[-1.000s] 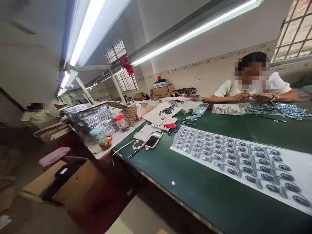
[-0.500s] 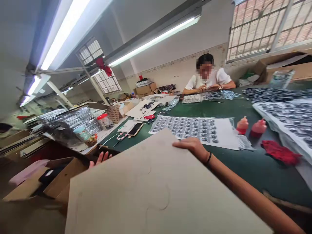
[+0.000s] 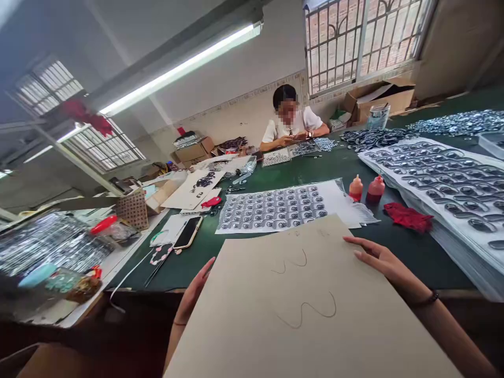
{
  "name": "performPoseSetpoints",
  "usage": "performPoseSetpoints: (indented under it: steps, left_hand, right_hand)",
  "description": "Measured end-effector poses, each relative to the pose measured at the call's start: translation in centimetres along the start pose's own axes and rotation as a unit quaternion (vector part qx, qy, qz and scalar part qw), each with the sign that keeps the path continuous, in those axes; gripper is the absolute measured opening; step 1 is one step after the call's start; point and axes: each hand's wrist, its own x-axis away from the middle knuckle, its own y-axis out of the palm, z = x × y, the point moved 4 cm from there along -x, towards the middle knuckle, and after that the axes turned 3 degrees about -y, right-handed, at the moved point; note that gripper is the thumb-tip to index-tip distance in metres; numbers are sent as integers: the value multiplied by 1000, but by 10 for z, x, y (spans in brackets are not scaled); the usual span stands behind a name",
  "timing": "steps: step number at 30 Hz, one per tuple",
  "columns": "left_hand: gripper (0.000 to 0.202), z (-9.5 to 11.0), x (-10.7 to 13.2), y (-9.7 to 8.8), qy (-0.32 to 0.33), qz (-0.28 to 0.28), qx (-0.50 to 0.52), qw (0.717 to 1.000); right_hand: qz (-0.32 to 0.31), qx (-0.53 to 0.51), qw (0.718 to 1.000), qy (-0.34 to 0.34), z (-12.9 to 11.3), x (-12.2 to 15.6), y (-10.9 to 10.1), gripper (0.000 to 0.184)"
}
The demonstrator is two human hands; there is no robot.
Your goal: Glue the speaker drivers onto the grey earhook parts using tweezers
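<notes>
A large beige cardboard sheet [image 3: 299, 304] with thin wavy lines on it fills the lower middle of the view. My right hand [image 3: 376, 260] grips its right edge, fingers on the upper face. On the opposite side, my left hand [image 3: 195, 289] holds the left edge, and the sheet partly hides that hand. Beyond the sheet's far edge lies a white sheet of dark metallic pieces in rows [image 3: 271, 210] under clear film. A phone [image 3: 188, 232] lies left of it on the green table [image 3: 331, 173].
Two bottles of red liquid [image 3: 375, 189] and a red cloth [image 3: 408, 216] are at right, beside a stack of filled sheets [image 3: 441, 178]. Across the table sits a co-worker [image 3: 293, 123], hands on small pieces. Jars [image 3: 112, 228] and stacked silvery packs [image 3: 51, 244] stand at left.
My view has turned to the right. The cardboard sheet has swung round to face the table more squarely, and more of my left hand shows at its edge.
</notes>
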Motion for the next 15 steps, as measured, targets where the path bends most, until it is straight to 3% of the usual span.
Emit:
performPoseSetpoints:
  steps: [1,4,7,11,15]
  left_hand:
    - [46,-6,-2,-6,-70,8,79,994]
    - [77,-23,-6,-12,-211,6,214,954]
    - [84,-32,-7,-12,-228,23,245,942]
    - [91,-39,5,-5,-249,79,262,929]
    - [90,-40,24,4,-241,99,239,935]
  right_hand:
    - [8,28,1000,-1,0,-1,1,65]
    - [35,83,995,-39,1,-6,2,65]
    - [50,123,989,-60,1,-10,3,65]
    - [51,92,994,-15,-4,-13,11,88]
    - [119,47,992,21,-4,-1,20,86]
